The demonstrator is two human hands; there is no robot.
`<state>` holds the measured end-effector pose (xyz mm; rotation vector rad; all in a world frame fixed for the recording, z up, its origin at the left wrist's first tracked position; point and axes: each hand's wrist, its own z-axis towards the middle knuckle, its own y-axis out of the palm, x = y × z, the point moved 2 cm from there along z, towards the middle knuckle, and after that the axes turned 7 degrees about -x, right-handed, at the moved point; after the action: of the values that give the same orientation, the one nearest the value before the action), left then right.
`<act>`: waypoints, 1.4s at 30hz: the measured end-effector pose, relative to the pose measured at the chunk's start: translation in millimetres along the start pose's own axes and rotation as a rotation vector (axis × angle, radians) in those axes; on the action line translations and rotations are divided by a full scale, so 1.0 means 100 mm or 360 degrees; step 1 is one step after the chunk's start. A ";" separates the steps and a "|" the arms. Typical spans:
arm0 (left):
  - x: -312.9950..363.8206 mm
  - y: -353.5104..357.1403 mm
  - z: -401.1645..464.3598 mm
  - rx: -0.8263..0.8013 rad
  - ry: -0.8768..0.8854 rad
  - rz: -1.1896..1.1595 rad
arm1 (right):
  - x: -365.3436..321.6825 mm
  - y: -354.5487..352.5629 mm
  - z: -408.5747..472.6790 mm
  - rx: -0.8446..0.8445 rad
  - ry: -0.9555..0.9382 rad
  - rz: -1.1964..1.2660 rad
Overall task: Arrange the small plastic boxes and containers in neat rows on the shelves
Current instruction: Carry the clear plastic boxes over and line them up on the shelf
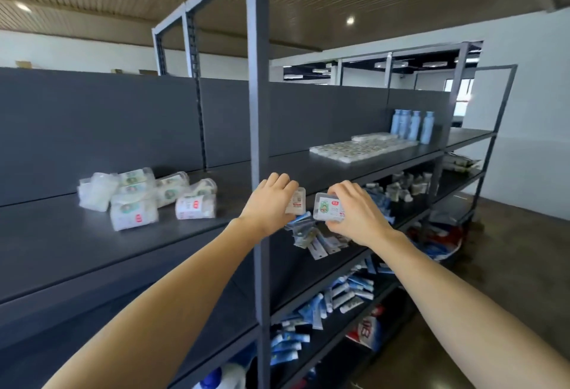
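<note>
While both my hands hover at the front edge of the top shelf [92, 243], each carries one small clear plastic box — the left hand [271, 200] has its fingers curled over a box with a white label [296, 202], the right hand [354, 212] pinches a box with a green-and-red label [328, 207] between thumb and fingertips. The two boxes sit side by side, close but not touching, just in front of the grey upright post [260, 141].

Beyond my right hand, farther along the same shelf, a block of flat boxes [361, 148] already lies in tidy rows, with four pale blue bottles [411, 126] standing behind it — that part reads as finished. Out past my left hand, a loose heap of bagged boxes [145, 195] lies unsorted on the shelf, some packs tilted against each other.

Below my grip, the lower shelves hold jumbled blue-and-white packets [333, 299], untouched as far as I can see. I judge the work well short of half done: one neat block laid, two boxes in hand, the heap waiting.
</note>
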<state>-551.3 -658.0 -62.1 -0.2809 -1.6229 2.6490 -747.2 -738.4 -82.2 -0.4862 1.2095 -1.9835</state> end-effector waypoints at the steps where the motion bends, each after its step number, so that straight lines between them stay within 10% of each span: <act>1: 0.04 0.05 0.10 -0.0005 0.0003 0.0003 | 0.10 0.00 0.01 0.0002 0.0017 -0.0008; 42: 0.55 2.60 5.54 0.0094 -0.0233 -0.0389 | 5.12 1.05 2.40 0.0127 0.0401 0.0120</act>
<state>-677.4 -1259.3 -55.1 0.1094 -1.5009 2.5759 -880.8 -1297.1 -89.2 -0.1511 1.2739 -2.0637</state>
